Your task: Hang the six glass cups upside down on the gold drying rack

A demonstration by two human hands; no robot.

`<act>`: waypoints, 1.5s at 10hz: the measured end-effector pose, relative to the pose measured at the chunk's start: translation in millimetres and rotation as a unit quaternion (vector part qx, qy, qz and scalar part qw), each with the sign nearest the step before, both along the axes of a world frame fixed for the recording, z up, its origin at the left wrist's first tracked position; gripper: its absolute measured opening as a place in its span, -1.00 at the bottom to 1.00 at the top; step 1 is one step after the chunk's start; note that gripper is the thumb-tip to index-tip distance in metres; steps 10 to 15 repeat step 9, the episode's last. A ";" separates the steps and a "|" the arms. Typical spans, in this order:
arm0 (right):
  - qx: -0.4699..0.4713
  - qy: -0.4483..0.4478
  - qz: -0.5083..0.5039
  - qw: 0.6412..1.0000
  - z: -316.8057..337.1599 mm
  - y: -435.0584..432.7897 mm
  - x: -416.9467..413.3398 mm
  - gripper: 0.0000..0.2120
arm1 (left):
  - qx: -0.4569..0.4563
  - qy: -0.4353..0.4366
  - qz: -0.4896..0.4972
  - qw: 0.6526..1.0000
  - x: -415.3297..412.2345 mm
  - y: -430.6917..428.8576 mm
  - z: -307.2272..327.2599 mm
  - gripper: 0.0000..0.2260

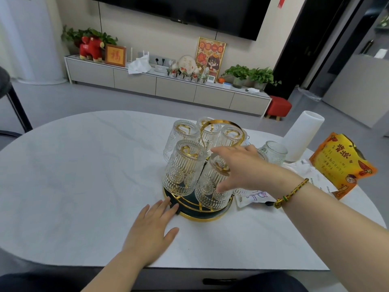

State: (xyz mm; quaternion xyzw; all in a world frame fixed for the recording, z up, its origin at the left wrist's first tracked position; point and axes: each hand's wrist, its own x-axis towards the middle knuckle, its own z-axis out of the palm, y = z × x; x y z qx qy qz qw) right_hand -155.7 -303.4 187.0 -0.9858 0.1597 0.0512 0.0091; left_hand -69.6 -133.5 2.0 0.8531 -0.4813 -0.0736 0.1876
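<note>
Here the right hand point(237, 165), fingers spread and empty, is hovering over five ribbed glass cups point(185, 165) hanging inverted on the round gold drying rack point(202, 216); the left hand point(151, 228), open and flat on the white tabletop point(84, 165), is bracing the rack's seven-o'clock rim. The sixth cup point(273, 151) is standing at three o'clock; grip it firmly and lower it gently.

On your right a white cylinder point(303, 135) stands beside an orange printed bag point(341, 165) and loose papers point(254, 196) on the white marble table point(84, 165). Beyond it you see a red stool point(279, 106), a red plush toy point(91, 48) and a wall-mounted television point(185, 11).
</note>
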 end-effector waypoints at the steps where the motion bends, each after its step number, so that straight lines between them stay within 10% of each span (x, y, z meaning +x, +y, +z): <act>1: 0.009 0.013 0.007 1.000 0.2 0.1 -0.9 -0.14 | 0.003 -0.004 0.001 1.000 0.1 0.2 -0.4 -0.51; 6: 0.056 -0.017 0.000 0.998 -2.0 0.8 -7.3 -0.14 | 0.005 -0.004 0.005 1.000 -1.2 0.4 1.0 -0.51; 9: 0.155 -0.411 -0.049 0.897 -29.4 17.4 -36.8 -0.80 | 0.019 -0.014 0.003 1.000 -1.7 0.8 5.5 -0.51; 15: 0.155 -0.411 -0.049 0.897 -29.4 17.4 -36.8 -0.80 | 0.019 -0.014 0.003 1.000 -1.7 0.8 5.5 -0.51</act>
